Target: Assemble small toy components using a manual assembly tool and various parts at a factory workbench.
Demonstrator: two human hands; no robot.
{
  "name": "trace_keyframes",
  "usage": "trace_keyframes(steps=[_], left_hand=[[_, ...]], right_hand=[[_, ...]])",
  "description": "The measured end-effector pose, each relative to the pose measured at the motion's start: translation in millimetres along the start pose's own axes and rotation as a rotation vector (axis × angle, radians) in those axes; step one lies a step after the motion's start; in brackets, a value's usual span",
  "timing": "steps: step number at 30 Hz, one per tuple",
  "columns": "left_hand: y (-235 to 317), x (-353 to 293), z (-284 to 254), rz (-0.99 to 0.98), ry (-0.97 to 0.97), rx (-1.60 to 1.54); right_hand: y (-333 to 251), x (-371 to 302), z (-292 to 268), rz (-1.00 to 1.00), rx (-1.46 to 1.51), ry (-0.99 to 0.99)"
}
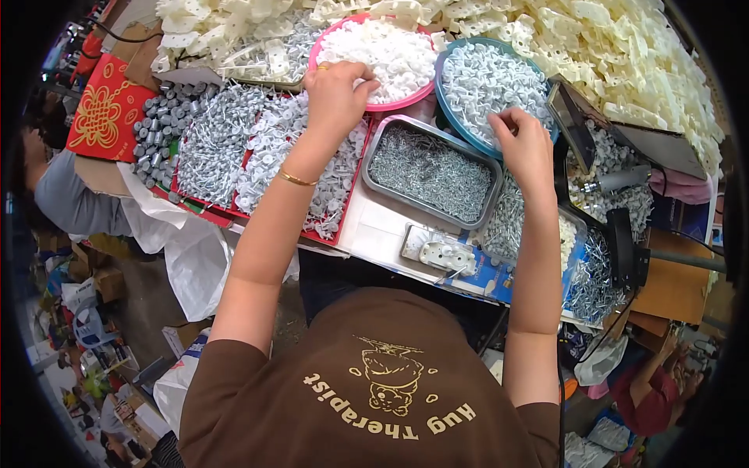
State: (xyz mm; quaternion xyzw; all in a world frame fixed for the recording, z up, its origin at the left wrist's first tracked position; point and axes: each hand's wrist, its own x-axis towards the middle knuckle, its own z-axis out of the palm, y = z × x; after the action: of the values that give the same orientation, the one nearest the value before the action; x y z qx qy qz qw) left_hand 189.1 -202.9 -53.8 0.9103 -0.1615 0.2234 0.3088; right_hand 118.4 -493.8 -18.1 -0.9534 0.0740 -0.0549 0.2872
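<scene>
My left hand (341,90) is at the near left edge of a pink basin (315,48) filled with small white plastic parts (382,54). Its fingers curl in toward the thumb; whatever lies between them is hidden. Over the near right part of a blue-green basin (442,87) of pale grey plastic pieces (488,86), my right hand (524,144) has thumb and fingertips pinched together. I cannot make out what it holds. Closer to me, a white plastic fitting (449,256) rests on a small metal block (417,240) at the table edge.
A metal tray (374,183) of small screws stands between my forearms. Red boxes hold long screws (214,144) and white discs with screws (273,156); grey cylinders (168,129) lie further left. Cream plastic parts (593,54) are heaped behind. A black-framed device (620,242) stands right.
</scene>
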Motion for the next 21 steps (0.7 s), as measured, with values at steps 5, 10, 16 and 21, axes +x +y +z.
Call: trace_keyframes(steps=[5, 10, 16, 21], left_hand=[[42.2, -18.4, -29.0, -0.214, -0.109, -0.458], [68.0, -71.4, -42.4, -0.473, -0.278, -1.067], [67.2, -109.9, -36.7, -0.790, -0.344, -1.500], [66.4, -118.6, -26.1, -0.942, -0.506, -1.919]], right_hand=[[3.6, 4.2, 0.8, -0.062, -0.075, -0.017], [-3.1, 0.0, 5.4, -0.156, 0.019, 0.013], [-8.2, -15.7, 0.9, -0.174, 0.308, 0.264], [-49.0, -96.7, -2.0, -0.188, 0.976, -0.412]])
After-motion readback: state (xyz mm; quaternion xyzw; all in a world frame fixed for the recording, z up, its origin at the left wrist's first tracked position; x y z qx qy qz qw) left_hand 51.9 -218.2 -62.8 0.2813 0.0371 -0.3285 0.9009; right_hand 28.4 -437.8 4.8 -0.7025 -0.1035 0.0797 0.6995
